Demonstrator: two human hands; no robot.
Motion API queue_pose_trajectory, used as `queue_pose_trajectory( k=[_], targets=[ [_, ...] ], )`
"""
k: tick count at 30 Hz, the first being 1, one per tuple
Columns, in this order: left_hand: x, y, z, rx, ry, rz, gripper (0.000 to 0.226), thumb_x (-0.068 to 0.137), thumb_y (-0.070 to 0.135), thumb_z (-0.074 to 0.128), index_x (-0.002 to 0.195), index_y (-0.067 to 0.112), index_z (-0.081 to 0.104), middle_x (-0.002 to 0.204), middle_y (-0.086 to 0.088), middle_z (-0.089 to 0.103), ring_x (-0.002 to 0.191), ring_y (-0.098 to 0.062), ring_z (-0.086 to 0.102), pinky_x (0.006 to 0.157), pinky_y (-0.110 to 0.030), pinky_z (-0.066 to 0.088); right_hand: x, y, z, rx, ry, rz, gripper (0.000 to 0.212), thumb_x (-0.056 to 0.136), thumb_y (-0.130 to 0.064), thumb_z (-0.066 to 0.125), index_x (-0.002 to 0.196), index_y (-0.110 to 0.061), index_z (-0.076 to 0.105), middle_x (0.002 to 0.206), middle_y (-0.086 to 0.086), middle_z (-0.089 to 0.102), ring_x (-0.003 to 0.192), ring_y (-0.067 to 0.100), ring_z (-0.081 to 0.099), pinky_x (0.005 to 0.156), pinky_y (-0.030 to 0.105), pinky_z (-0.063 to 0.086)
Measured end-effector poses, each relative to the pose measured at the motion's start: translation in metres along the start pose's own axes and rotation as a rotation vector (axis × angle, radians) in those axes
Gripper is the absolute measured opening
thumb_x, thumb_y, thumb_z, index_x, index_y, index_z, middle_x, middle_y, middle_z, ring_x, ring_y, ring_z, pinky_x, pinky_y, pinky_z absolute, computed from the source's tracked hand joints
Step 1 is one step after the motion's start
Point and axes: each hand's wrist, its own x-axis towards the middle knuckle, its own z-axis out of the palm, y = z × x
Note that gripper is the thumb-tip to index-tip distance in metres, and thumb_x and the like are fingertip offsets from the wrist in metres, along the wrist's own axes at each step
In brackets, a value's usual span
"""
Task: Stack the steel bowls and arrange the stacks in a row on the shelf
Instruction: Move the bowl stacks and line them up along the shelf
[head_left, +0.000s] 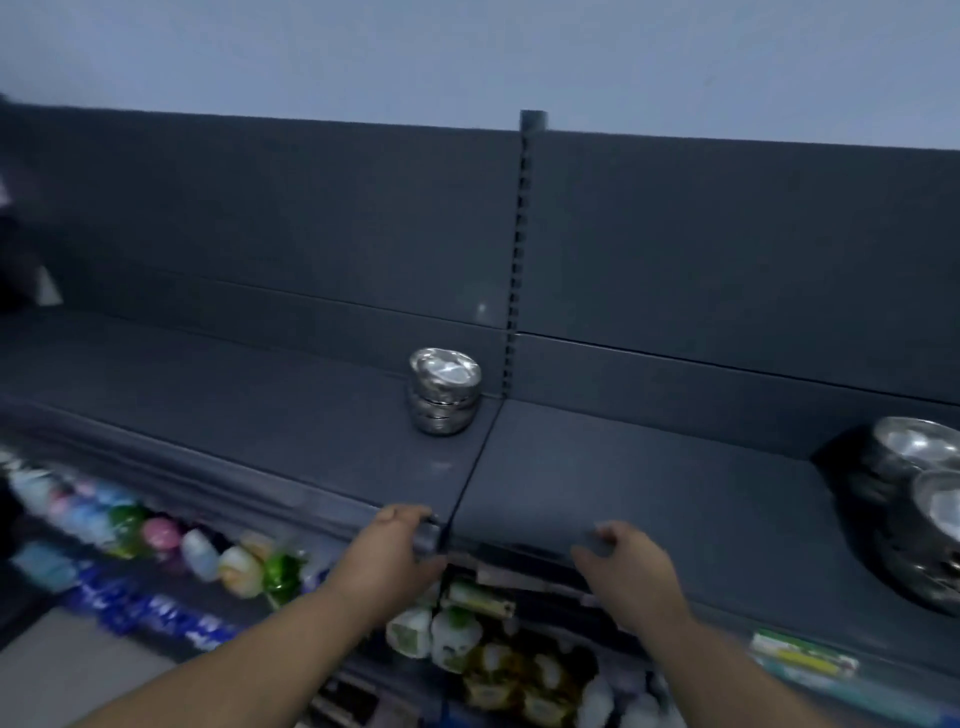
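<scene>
Fingers (402, 517) of both hands empty, curled on shelf (649, 483) edge for steadying; one bowl stack (444, 391) placed, loose bowls (919, 499) waiting.

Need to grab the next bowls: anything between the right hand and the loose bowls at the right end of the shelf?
Nothing visible. Bare shelf lies between the right hand at the front edge and the loose bowls.
</scene>
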Motion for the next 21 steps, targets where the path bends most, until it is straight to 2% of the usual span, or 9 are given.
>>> queue_pose_trajectory(
  k=[1, 4, 5, 8, 13, 18, 21],
  targets=[
    [-0.002, -0.018, -0.013, 0.005, 0.012, -0.029, 0.064, 0.086, 0.044, 0.065, 0.142, 0.025, 0.039, 0.146, 0.001, 0.037, 0.121, -0.015, 0.051, 0.098, -0.022, 0.041, 0.000, -0.016, 0.016, -0.008, -0.030, -0.028, 0.030, 0.092, -0.032, 0.059, 0.112, -0.011, 0.063, 0.087, -0.006, 0.058, 0.073, 0.008, 0.053, 0.058, 0.025, 0.041],
    [-0.003, -0.066, -0.043, 0.004, 0.043, -0.081, 0.068, 0.087, 0.046, 0.063, 0.145, 0.025, 0.034, 0.150, 0.002, 0.033, 0.130, -0.016, 0.043, 0.102, -0.022, 0.038, 0.004, -0.061, 0.056, -0.051, -0.125, -0.079, 0.047, 0.091, -0.043, 0.058, 0.133, -0.021, 0.053, 0.128, -0.001, 0.056, 0.110, 0.017, 0.056, 0.079, 0.021, 0.040],
    [-0.001, -0.077, -0.050, 0.008, 0.054, -0.091, 0.068, 0.087, 0.046, 0.062, 0.146, 0.025, 0.034, 0.150, 0.002, 0.033, 0.131, -0.016, 0.042, 0.102, -0.022, 0.037, 0.007, -0.072, 0.066, -0.048, -0.151, -0.091, 0.051, 0.090, -0.044, 0.059, 0.136, -0.022, 0.050, 0.134, -0.001, 0.054, 0.115, 0.018, 0.055, 0.083, 0.021, 0.040],
    [0.012, -0.101, -0.067, 0.011, 0.072, -0.111, 0.067, 0.088, 0.046, 0.061, 0.146, 0.027, 0.032, 0.150, 0.002, 0.032, 0.130, -0.014, 0.043, 0.100, -0.020, 0.035, 0.020, -0.099, 0.087, -0.018, -0.182, -0.125, 0.052, 0.089, -0.045, 0.062, 0.134, -0.022, 0.051, 0.136, 0.001, 0.054, 0.114, 0.019, 0.056, 0.088, 0.027, 0.047],
    [0.056, -0.114, -0.079, 0.002, 0.098, -0.110, 0.066, 0.088, 0.045, 0.061, 0.145, 0.024, 0.034, 0.149, 0.002, 0.032, 0.131, -0.015, 0.041, 0.099, -0.018, 0.035, 0.061, -0.119, 0.101, 0.021, -0.189, -0.117, 0.057, 0.090, -0.047, 0.061, 0.139, -0.021, 0.046, 0.141, 0.001, 0.050, 0.120, 0.021, 0.054, 0.092, 0.030, 0.045],
    [0.112, -0.108, -0.088, -0.022, 0.108, -0.103, 0.067, 0.088, 0.046, 0.061, 0.145, 0.021, 0.035, 0.149, 0.000, 0.034, 0.133, -0.016, 0.039, 0.105, -0.020, 0.030, 0.115, -0.131, 0.102, 0.104, -0.133, -0.068, 0.056, 0.086, -0.049, 0.064, 0.132, -0.019, 0.052, 0.135, 0.002, 0.056, 0.120, 0.020, 0.055, 0.093, 0.027, 0.042],
    [0.145, -0.101, -0.092, -0.039, 0.122, -0.079, 0.064, 0.087, 0.044, 0.063, 0.142, 0.021, 0.039, 0.147, -0.001, 0.037, 0.133, -0.015, 0.040, 0.105, -0.019, 0.029, 0.141, -0.139, 0.102, 0.155, -0.101, -0.036, 0.060, 0.088, -0.054, 0.059, 0.134, -0.016, 0.051, 0.136, 0.004, 0.057, 0.123, 0.021, 0.054, 0.099, 0.030, 0.042]
  ],
)
